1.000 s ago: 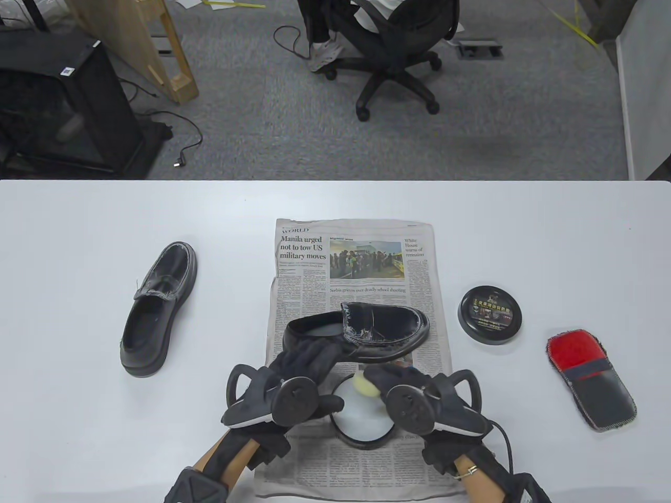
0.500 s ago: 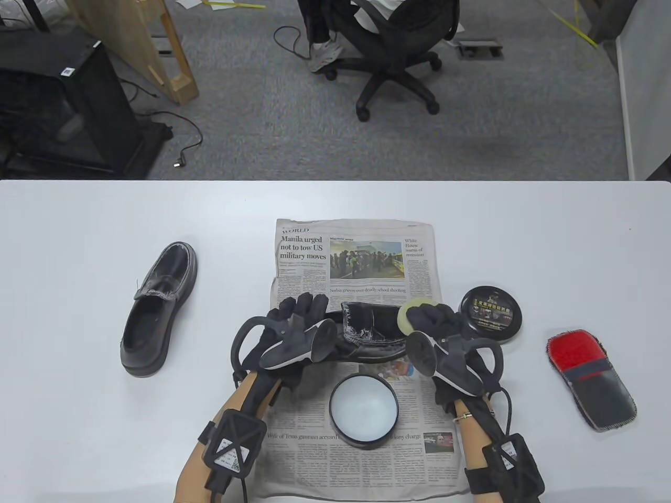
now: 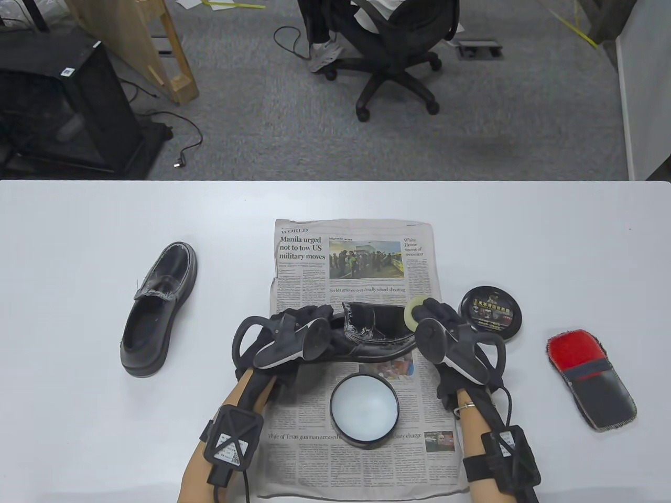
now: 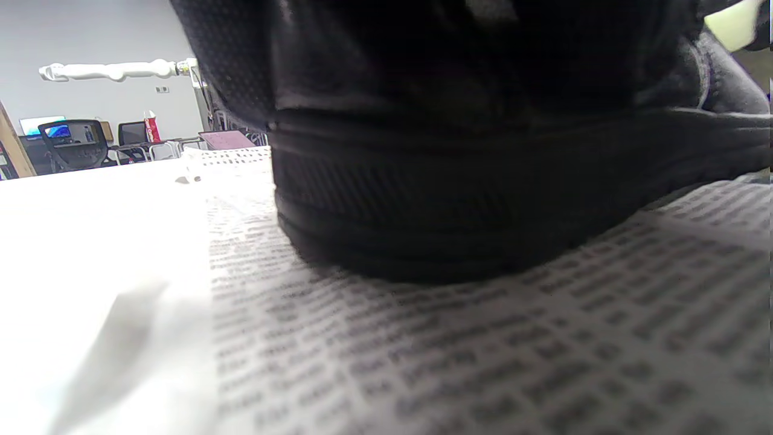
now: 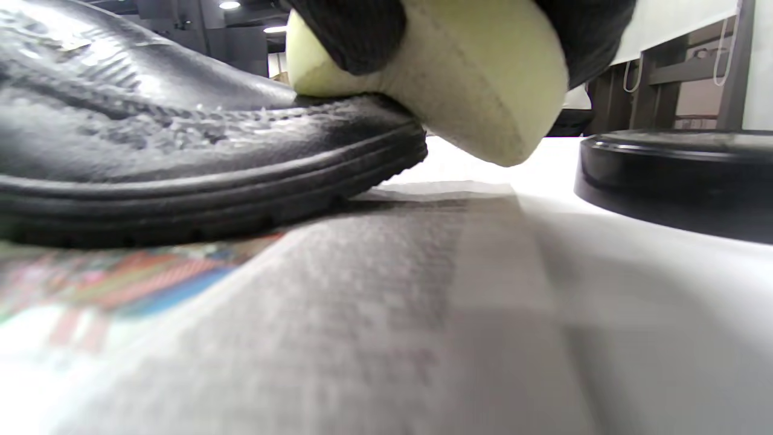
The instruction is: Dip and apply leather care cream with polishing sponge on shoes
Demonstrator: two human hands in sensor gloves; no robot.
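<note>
Your right hand (image 3: pixel 440 319) pinches the pale yellow round polishing sponge (image 3: pixel 414 313) and presses it on the toe of the black leather loafer (image 3: pixel 375 327), its fingertips (image 5: pixel 356 27) cut off by the top edge of the right wrist view. Your left hand (image 3: pixel 293 335) grips the loafer's heel end, covering it; the left wrist view shows only a dark blur there. The loafer lies on the newspaper (image 3: pixel 356 251), long axis left to right, toe pointing right. The open round cream tin (image 3: pixel 364 412) sits just nearer you.
</note>
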